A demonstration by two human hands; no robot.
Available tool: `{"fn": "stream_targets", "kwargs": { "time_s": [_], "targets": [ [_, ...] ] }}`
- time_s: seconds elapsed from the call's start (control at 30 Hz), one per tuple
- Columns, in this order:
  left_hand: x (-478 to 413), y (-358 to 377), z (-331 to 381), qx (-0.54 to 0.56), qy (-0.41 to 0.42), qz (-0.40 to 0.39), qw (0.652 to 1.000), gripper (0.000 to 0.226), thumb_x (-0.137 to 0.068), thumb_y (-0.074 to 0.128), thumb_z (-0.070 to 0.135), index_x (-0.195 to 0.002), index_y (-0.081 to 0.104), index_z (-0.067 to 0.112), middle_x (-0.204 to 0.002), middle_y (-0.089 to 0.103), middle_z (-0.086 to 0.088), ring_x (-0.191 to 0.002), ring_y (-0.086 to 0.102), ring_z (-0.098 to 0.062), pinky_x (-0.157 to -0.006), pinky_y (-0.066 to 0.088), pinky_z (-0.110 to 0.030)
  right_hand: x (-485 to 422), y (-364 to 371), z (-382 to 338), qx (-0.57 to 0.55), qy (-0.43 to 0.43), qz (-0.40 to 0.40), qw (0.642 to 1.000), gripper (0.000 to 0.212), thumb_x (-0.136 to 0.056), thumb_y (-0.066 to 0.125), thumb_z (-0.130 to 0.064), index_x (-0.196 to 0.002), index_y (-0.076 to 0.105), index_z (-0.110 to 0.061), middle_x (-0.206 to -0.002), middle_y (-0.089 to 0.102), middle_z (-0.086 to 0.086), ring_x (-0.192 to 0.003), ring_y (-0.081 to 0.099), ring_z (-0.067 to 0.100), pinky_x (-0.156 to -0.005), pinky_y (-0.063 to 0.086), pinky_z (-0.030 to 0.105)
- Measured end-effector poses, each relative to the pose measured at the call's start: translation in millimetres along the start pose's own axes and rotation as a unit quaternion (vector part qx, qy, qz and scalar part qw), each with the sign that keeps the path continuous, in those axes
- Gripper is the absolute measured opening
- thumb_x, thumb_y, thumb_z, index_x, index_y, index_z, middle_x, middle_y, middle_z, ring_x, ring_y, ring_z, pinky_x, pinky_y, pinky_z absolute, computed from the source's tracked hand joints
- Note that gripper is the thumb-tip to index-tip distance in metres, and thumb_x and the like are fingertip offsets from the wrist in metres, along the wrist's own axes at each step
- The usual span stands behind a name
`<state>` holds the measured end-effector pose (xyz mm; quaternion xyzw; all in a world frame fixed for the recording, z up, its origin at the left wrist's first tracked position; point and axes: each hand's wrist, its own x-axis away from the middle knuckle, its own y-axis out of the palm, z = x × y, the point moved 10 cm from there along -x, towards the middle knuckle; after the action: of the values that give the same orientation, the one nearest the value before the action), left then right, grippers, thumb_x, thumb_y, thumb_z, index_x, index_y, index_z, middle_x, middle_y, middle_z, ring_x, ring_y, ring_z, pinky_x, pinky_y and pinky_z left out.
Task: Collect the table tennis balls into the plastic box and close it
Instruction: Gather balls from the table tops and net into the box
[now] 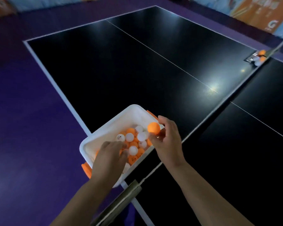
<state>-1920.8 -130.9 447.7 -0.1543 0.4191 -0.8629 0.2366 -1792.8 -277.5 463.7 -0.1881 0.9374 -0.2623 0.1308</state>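
A white plastic box (pixel 111 126) with orange latches sits at the near edge of the black table, its top uncovered. Inside lie several orange and white balls (pixel 136 141). My left hand (pixel 110 158) reaches down into the box with its fingers curled among the balls; whether it grips one is hidden. My right hand (pixel 167 141) hovers over the box's right rim, holding one orange ball (pixel 153 127) at its fingertips. A small cluster of orange and white balls (pixel 260 57) rests at the far end of the net.
The black table tennis table (pixel 137 66) stretches ahead, with the net (pixel 235 93) running along the right of the box and its post clamp (pixel 129 191) near my forearms. Purple floor (pixel 23 119) lies to the left. Orange banners (pixel 265 12) stand at the far right.
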Motion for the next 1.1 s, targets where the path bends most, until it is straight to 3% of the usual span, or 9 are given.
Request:
{"fn": "stream_targets", "kwargs": {
  "time_s": [0.13, 0.23, 0.4, 0.5, 0.7, 0.9, 1.03, 1.1],
  "targets": [
    [17, -21, -29, 0.017, -0.063, 0.045, 0.997, 0.02, -0.09, 0.056, 0.024, -0.108, 0.064, 0.029, -0.107, 0.054, 0.008, -0.089, 0.053, -0.009, -0.069, 0.039, -0.024, -13, 20, 18, 0.235, -0.006, -0.019, 0.972, 0.05, -0.081, 0.066, -0.022, -0.127, 0.05, -0.013, -0.128, 0.047, 0.004, -0.113, 0.041, 0.021, -0.092, 0.044, 0.031],
    [28, -32, -47, 0.011, -0.077, 0.068, 0.995, 0.022, -0.089, 0.058, 0.023, -0.108, 0.065, 0.029, -0.109, 0.059, 0.007, -0.091, 0.05, -0.008, -0.066, 0.036, -0.022, -21, 33, 33, 0.294, 0.035, -0.07, 0.953, 0.049, -0.084, 0.062, -0.021, -0.129, 0.045, -0.01, -0.123, 0.05, 0.012, -0.107, 0.048, 0.03, -0.083, 0.043, 0.036],
    [47, -51, -67, 0.011, -0.095, 0.087, 0.992, 0.022, -0.091, 0.056, 0.022, -0.112, 0.064, 0.025, -0.098, 0.048, 0.015, -0.091, 0.051, -0.009, -0.069, 0.036, -0.02, -37, 37, 53, 0.267, 0.155, -0.119, 0.944, 0.032, -0.09, 0.048, -0.009, -0.122, 0.047, -0.002, -0.116, 0.058, 0.022, -0.099, 0.059, 0.038, -0.074, 0.044, 0.035],
    [56, -63, -84, 0.022, -0.107, 0.092, 0.99, 0.024, -0.093, 0.053, 0.023, -0.115, 0.063, 0.026, -0.106, 0.053, 0.012, -0.099, 0.053, -0.01, -0.073, 0.037, -0.018, -37, 33, 49, 0.181, 0.194, -0.094, 0.96, 0.021, -0.086, 0.044, -0.003, -0.104, 0.054, -0.003, -0.1, 0.061, 0.021, -0.074, 0.063, 0.034, -0.06, 0.05, 0.032],
    [72, -107, -133, 0.041, -0.11, 0.11, 0.987, 0.027, -0.093, 0.054, 0.019, -0.117, 0.062, 0.023, -0.117, 0.059, 0.009, -0.111, 0.046, -0.006, -0.077, 0.034, -0.015, -21, 56, -19, 0.133, 0.164, -0.063, 0.975, 0.016, -0.087, 0.044, -0.003, -0.099, 0.054, -0.005, -0.093, 0.06, 0.015, -0.059, 0.063, 0.024, -0.046, 0.049, 0.028],
    [88, -185, -222, 0.055, -0.116, 0.151, 0.98, 0.039, -0.091, 0.056, 0.021, -0.129, 0.051, 0.022, -0.134, 0.049, 0.01, -0.121, 0.042, -0.008, -0.091, 0.04, -0.022, 9, 134, -105, 0.103, 0.143, -0.054, 0.983, 0.011, -0.088, 0.048, -0.005, -0.096, 0.054, -0.01, -0.091, 0.062, 0.011, -0.07, 0.063, 0.024, -0.044, 0.049, 0.024],
    [93, -247, -300, 0.115, -0.158, 0.176, 0.965, 0.039, -0.088, 0.06, 0.022, -0.125, 0.046, 0.02, -0.125, 0.046, 0.008, -0.101, 0.048, -0.008, -0.072, 0.042, -0.022, 35, 202, -148, 0.097, 0.155, -0.043, 0.982, 0.01, -0.089, 0.05, -0.007, -0.097, 0.055, -0.01, -0.09, 0.063, 0.011, -0.068, 0.064, 0.022, -0.044, 0.049, 0.024],
    [94, -269, -334, 0.13, -0.177, 0.181, 0.959, 0.042, -0.087, 0.062, 0.022, -0.125, 0.044, 0.019, -0.119, 0.047, 0.006, -0.097, 0.052, -0.011, -0.071, 0.042, -0.024, 50, 232, -159, 0.091, 0.167, -0.039, 0.981, 0.009, -0.089, 0.052, -0.008, -0.098, 0.055, -0.011, -0.091, 0.062, 0.01, -0.074, 0.064, 0.023, -0.049, 0.054, 0.029]
  ]
}}
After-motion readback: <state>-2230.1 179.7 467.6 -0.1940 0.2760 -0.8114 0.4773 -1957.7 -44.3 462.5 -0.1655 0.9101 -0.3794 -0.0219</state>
